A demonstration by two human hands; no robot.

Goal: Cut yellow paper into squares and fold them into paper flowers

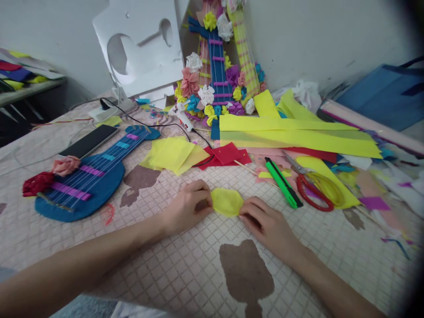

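Note:
A small rounded piece of yellow felt (227, 202) lies on the quilted table cover (185, 274) in front of me. My left hand (187, 206) pinches its left edge with curled fingers. My right hand (266, 223) pinches its right edge, fingers bent. Both hands rest on the cover, with the felt stretched between them.
A blue felt guitar (89, 179) with a red and a pink flower lies left, a phone (88, 141) behind it. Yellow felt squares (174, 154), red pieces (227, 154), a green utility knife (283, 182) and red scissors (314, 190) lie behind my hands. Decorated guitars (218, 66) and a glue gun (182, 115) stand at the back.

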